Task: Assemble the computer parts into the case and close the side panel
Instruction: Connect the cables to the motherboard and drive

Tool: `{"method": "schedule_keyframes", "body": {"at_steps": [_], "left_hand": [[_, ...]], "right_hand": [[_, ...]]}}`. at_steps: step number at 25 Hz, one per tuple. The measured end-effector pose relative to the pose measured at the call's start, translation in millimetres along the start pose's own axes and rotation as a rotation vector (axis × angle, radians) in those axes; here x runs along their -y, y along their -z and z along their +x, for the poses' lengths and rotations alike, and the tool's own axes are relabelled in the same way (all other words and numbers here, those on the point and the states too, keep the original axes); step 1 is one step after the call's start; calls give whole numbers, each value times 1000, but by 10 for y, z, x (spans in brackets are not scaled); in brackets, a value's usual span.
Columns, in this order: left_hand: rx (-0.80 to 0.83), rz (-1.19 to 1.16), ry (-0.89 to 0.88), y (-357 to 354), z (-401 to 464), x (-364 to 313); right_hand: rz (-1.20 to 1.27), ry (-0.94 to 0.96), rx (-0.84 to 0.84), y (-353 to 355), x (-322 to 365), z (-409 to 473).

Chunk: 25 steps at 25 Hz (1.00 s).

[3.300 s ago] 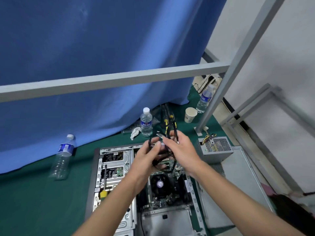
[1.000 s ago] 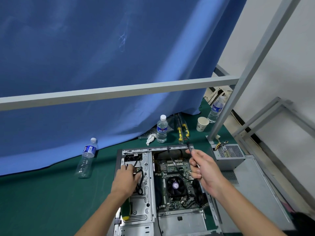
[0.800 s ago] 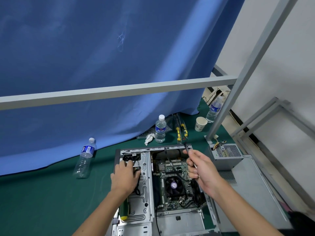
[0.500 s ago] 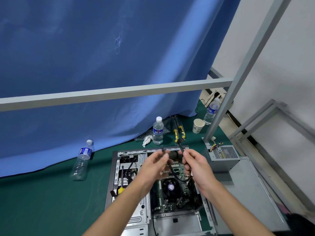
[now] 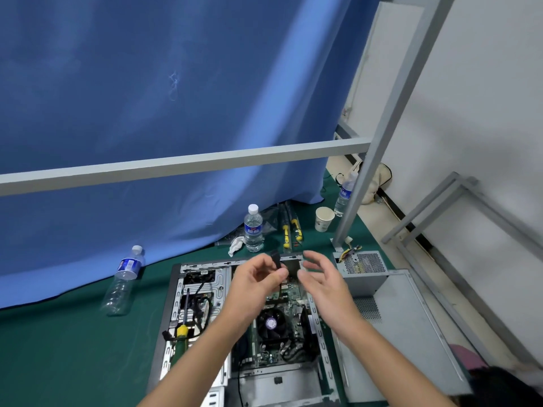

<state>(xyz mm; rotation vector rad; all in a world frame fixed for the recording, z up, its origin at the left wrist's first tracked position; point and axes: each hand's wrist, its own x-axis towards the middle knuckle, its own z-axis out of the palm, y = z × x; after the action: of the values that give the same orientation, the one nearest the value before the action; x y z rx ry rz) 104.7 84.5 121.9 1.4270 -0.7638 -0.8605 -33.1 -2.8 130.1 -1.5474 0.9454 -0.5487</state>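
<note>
your left hand [image 5: 255, 284] is raised over the open computer case [image 5: 173, 292], thumb and fingers pinched on a small black connector [image 5: 275, 259] that sticks up from the fingertips. can't tell what cable it belongs to, the hand hides the rest. your right hand [image 5: 323, 284] is just beside it, fingers loosely curved and spread, holding nothing, not touching the connector.

the case lies flat on the green mat [image 5: 58, 348], side off. inside, the motherboard [image 5: 289, 298] sits in the right half with the cpu fan [image 5: 271, 322] under your wrists. the left half is the metal drive bay [image 5: 219, 282] with black cables [image 5: 202, 311] looped on it. a screwdriver [image 5: 180, 333] with a yellow and green handle lies on that bay, shaft pointing away from you.

the power supply [image 5: 363, 267] sits outside the case, just beside its far right corner, coloured wires coming out its far end. the grey side panel [image 5: 402, 327] lies flat to the right of the case, near edge of the power supply touching or resting on it, can't tell which.

beyond the case: an upright water bottle [image 5: 253, 229] with a crumpled white tissue [image 5: 236, 245] next to it, yellow-handled tools [image 5: 291, 230], a paper cup [image 5: 324, 218], another bottle [image 5: 345, 193] behind the grey frame post [image 5: 382, 118]. a third bottle [image 5: 123, 282] lies on its side at left near the blue curtain [image 5: 147, 83].
</note>
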Motion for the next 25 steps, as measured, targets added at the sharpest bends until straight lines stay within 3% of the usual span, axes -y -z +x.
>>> {"method": "schedule_keyframes", "body": {"at_steps": [3,8,14,17,21,25], "left_hand": [[-38,102,-30,-162,22,-7],[-31,269,-86,-403,-6,-33],[-455,197,59,-279,-150,123],[-356,159,207,-155,-117,104],[-315,47,158,-51,-18,87],[-337,-95,177,81,81,59]], "right_hand": [[97,48,79,124,69,-55],[137,0,35,251,70,48],[396,-97,161,278,-35,125],[532,-129,278,241,-36,143],[781,-225,379,154,6,235],[1008,-312,339,90,36,375]]}}
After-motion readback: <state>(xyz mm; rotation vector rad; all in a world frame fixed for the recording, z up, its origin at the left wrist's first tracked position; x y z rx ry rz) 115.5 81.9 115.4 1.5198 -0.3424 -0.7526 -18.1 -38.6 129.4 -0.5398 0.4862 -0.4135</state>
